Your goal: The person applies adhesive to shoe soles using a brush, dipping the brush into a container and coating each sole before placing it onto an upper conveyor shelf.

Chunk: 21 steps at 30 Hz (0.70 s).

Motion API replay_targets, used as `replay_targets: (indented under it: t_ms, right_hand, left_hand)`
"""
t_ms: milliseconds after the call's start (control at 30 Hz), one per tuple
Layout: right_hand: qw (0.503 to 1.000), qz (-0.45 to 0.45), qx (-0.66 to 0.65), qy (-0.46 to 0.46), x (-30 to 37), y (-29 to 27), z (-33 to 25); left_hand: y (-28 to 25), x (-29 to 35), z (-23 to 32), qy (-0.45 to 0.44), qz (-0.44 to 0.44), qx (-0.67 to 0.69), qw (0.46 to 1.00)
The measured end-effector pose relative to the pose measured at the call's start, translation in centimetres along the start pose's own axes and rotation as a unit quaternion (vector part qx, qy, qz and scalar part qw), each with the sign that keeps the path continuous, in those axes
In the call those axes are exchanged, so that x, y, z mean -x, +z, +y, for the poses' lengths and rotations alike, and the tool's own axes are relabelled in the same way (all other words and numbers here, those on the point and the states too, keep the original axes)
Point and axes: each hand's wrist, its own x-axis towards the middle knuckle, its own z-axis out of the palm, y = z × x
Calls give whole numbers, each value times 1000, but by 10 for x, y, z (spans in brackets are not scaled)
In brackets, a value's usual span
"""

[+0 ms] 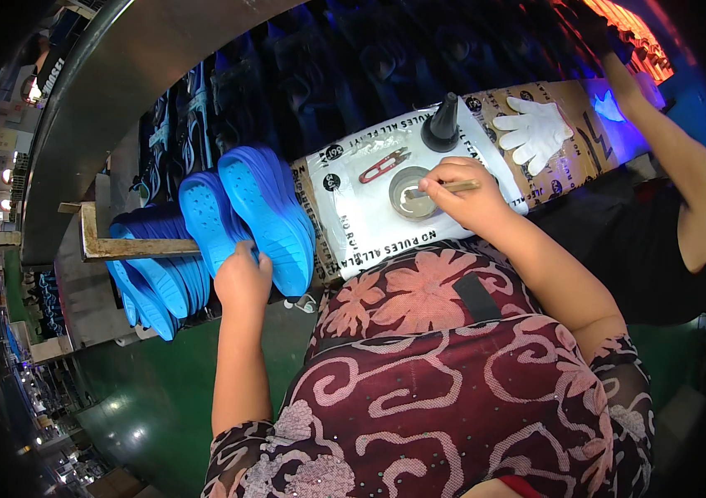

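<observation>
My left hand [243, 275] is closed on the near end of a blue shoe sole [206, 217], thumb along its edge. Touching it on the right is a second blue sole [255, 195] with purple sidewalls. My right hand [467, 197] pinches a brush [455, 187] by its light wooden handle. The brush's lower end dips into a round bowl [394, 199] of cloudy liquid, so its tip is hard to make out. Just beyond the bowl lie red-handled thread snips [384, 165], with a black conical bottle [442, 124] upright to their right.
A row of more blue soles [162, 278] stands at the left behind a metal bar [141, 248]. White sheeting [349, 220] covers the work surface. A white glove [531, 133] rests on cardboard at the right, near another person's arm [668, 137]. Dark shoe parts line the far side.
</observation>
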Motion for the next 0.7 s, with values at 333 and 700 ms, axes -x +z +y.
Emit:
replay_targets:
  t_ms: [333, 700]
  right_hand:
    - [997, 63, -49, -23, 3, -10, -13]
    - [994, 66, -83, 36, 15, -31, -20]
  left_hand:
    - [-5, 1, 7, -2, -25, 5, 1000]
    - [-11, -8, 7, 2, -74, 14, 997]
